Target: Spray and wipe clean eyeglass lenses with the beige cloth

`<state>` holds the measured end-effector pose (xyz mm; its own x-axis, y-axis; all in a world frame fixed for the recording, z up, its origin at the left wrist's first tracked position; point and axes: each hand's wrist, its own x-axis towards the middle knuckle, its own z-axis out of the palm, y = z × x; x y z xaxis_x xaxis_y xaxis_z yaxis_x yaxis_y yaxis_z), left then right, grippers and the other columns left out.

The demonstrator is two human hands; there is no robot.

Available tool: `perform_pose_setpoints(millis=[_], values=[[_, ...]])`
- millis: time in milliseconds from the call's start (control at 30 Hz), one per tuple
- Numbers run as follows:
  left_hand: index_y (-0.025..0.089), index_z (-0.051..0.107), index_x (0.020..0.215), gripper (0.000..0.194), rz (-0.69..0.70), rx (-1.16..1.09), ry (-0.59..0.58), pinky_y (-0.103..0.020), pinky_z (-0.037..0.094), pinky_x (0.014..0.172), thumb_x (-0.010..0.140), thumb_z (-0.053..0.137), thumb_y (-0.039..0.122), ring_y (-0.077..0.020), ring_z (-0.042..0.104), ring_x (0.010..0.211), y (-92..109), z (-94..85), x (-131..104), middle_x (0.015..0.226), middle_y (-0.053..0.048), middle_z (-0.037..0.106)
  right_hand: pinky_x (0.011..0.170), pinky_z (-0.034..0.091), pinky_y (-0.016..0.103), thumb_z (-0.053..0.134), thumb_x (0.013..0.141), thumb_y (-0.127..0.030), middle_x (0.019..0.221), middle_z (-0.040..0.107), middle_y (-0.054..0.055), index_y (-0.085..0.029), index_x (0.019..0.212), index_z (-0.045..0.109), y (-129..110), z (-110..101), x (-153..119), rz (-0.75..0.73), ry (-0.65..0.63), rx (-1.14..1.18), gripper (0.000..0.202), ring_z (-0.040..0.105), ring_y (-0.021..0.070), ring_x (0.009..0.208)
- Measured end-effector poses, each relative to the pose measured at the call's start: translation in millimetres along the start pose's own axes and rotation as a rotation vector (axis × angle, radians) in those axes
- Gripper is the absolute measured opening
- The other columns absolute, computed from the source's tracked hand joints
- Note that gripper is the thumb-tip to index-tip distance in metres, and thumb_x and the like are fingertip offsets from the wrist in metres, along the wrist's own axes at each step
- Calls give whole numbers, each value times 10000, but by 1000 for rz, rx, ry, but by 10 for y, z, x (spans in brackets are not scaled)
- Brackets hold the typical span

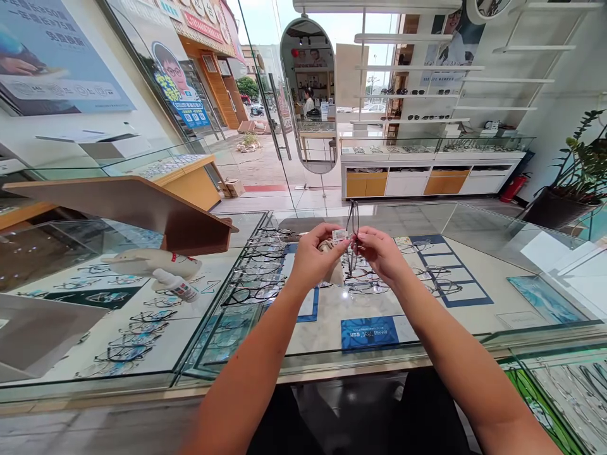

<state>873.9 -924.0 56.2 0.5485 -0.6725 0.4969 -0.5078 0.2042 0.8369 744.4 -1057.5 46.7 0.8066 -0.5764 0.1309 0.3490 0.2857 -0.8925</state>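
Above the glass counter, a dark-rimmed pair of eyeglasses [352,218] is held upright and edge-on between my two hands. My left hand [318,251] is closed around a beige cloth [336,273], its fingertips meeting the frame; a small white tag [339,234] shows there. My right hand [379,251] pinches the glasses from the other side. Several eyeglass frames [258,259] lie in a column left of my hands, and more glasses [370,284] lie beneath them.
A white bottle [175,285] and a beige pouch-like thing [152,262] lie on the counter at left, near a brown slanted board [142,205]. A blue card [370,333] lies in front. An oval mirror [309,95] and a potted plant [564,189] stand beyond.
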Motion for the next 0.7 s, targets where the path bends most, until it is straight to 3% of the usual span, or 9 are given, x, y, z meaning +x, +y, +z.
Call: perform_pose_setpoints(millis=[333, 533, 700], values=[[201, 828, 1037, 271, -1, 109, 52, -301, 573, 780, 826, 791, 366, -214, 743, 856, 34, 13, -40, 939, -33, 827, 732, 379, 323, 937, 729, -529, 787, 675, -8, -233, 810, 778, 36, -28, 6, -60, -40, -143, 346, 489, 154, 723], [199, 849, 963, 201, -1, 132, 29, -296, 562, 773, 860, 754, 343, -218, 743, 861, 53, 1, -33, 921, -29, 837, 761, 400, 335, 950, 715, -560, 805, 690, 1, -233, 816, 774, 22, -17, -7, -87, -15, -190, 385, 509, 167, 754], [197, 853, 1024, 242, 18, 125, 14, -295, 553, 793, 916, 752, 388, -227, 749, 905, 52, -5, -32, 975, -39, 849, 760, 400, 336, 924, 735, -537, 794, 694, 1, -230, 816, 766, -27, -22, -15, -82, -12, -197, 355, 524, 169, 758]])
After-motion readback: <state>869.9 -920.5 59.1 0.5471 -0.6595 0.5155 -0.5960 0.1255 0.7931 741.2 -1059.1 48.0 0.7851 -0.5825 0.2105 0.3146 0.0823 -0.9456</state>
